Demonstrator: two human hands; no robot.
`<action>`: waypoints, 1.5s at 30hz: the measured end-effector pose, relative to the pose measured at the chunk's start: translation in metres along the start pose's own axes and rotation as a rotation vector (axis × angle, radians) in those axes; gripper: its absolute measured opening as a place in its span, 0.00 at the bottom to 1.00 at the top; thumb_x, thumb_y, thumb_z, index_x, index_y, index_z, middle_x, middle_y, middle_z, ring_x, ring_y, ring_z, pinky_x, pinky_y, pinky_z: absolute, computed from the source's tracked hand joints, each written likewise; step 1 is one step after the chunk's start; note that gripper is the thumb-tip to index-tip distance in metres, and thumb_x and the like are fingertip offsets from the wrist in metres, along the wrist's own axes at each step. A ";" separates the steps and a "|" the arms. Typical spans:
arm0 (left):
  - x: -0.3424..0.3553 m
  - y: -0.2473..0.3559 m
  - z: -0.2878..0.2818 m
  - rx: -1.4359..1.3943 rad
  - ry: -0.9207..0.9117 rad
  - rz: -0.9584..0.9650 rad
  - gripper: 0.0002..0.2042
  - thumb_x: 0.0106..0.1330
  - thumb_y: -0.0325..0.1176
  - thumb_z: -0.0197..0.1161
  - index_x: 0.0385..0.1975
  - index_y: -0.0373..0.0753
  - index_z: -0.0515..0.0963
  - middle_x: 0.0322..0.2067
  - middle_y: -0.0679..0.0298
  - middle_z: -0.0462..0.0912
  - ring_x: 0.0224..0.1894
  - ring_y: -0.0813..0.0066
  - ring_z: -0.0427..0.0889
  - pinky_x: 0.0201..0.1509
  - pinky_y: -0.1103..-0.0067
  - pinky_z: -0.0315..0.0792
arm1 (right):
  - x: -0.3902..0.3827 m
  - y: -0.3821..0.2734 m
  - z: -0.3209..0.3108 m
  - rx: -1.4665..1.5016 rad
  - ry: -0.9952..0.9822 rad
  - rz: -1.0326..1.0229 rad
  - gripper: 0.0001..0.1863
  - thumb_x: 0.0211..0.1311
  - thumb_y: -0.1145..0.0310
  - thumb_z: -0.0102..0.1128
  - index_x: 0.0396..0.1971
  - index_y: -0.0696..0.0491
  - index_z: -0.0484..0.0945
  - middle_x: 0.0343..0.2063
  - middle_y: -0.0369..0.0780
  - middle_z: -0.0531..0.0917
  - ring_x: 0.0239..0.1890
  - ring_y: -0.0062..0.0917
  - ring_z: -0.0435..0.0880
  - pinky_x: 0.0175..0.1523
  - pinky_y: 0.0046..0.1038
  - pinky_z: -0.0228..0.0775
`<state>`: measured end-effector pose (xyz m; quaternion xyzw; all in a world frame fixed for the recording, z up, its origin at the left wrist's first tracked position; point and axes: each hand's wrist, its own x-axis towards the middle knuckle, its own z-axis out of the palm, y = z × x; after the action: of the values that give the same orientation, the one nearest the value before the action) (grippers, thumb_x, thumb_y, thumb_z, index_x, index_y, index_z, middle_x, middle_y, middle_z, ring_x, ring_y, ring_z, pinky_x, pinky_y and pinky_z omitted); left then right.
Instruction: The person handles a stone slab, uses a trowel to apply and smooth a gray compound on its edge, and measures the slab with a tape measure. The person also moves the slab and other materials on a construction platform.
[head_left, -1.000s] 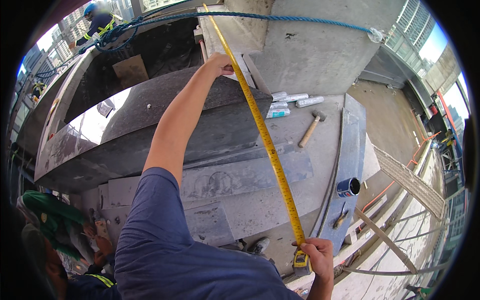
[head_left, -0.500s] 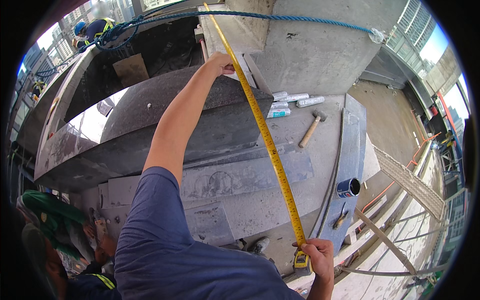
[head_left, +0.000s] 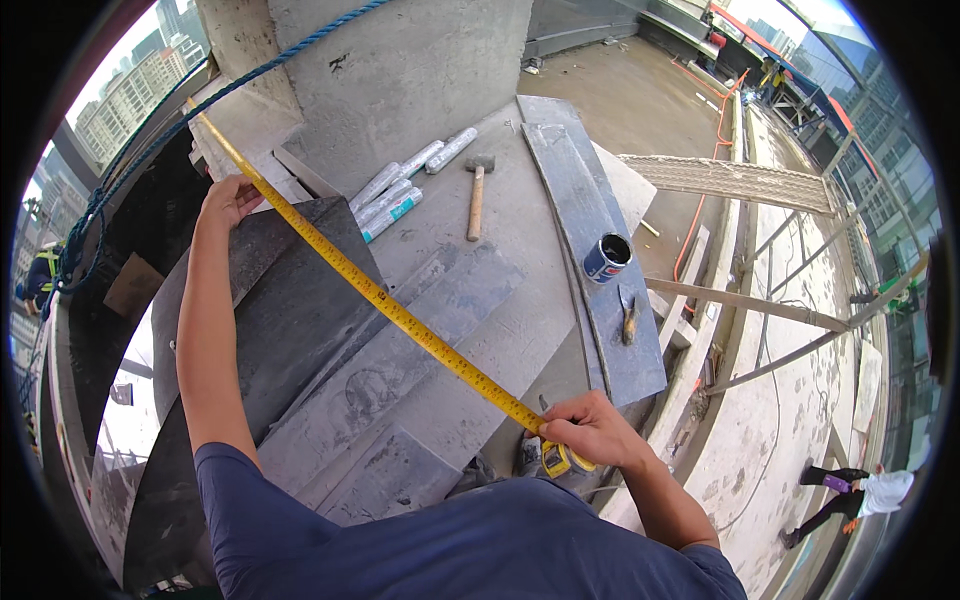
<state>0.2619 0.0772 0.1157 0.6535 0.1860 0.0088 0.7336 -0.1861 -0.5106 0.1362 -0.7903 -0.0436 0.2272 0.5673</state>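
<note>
A yellow tape measure (head_left: 400,315) is drawn out in a long slant, from the ledge beside the concrete pillar at upper left down to my body. Its yellow and black case (head_left: 566,460) sits in my right hand (head_left: 598,428), which is closed around it with the thumb by the mouth. My left hand (head_left: 230,202), arm stretched out, has its fingers bent at the blade's edge, near the far end. Beneath the blade lies a dark stone-like slab (head_left: 300,285). Flat grey panels (head_left: 400,350) are spread below it.
Silver foil tubes (head_left: 400,180) and a wooden-handled hammer (head_left: 477,200) lie beyond the tape. An open blue can (head_left: 606,258) and a trowel-like tool (head_left: 628,315) rest on a bluish board (head_left: 585,205). A blue rope (head_left: 290,52) crosses the upper left. At lower right stands another person (head_left: 850,495).
The view has swung to the right, so pillar, hammer and can sit further left. My right hand and the tape case appear higher; the blade remains drawn out.
</note>
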 end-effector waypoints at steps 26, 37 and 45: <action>-0.160 -0.023 0.167 0.124 -0.042 -0.067 0.11 0.78 0.40 0.62 0.50 0.41 0.81 0.45 0.61 0.90 0.47 0.67 0.89 0.55 0.68 0.84 | -0.200 0.264 -0.153 0.321 0.057 0.320 0.14 0.65 0.66 0.65 0.39 0.61 0.92 0.32 0.37 0.91 0.36 0.17 0.85 0.47 0.21 0.76; -0.313 -0.045 0.386 -0.117 -0.127 0.189 0.11 0.77 0.33 0.62 0.49 0.32 0.77 0.44 0.52 0.88 0.48 0.60 0.88 0.59 0.61 0.84 | -0.329 0.397 -0.257 0.527 0.119 0.469 0.18 0.59 0.68 0.60 0.41 0.65 0.90 0.27 0.43 0.89 0.26 0.25 0.86 0.36 0.25 0.79; -0.298 0.030 0.472 -0.249 -0.070 0.214 0.12 0.73 0.23 0.58 0.52 0.25 0.71 0.45 0.43 0.81 0.46 0.50 0.87 0.56 0.54 0.87 | -0.365 0.443 -0.273 0.516 0.125 0.485 0.19 0.60 0.67 0.59 0.42 0.67 0.89 0.26 0.45 0.88 0.26 0.29 0.87 0.35 0.28 0.79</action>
<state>0.1256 -0.4453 0.2591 0.5736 0.0869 0.0871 0.8099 -0.4846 -1.0251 -0.0874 -0.6210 0.2387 0.3099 0.6792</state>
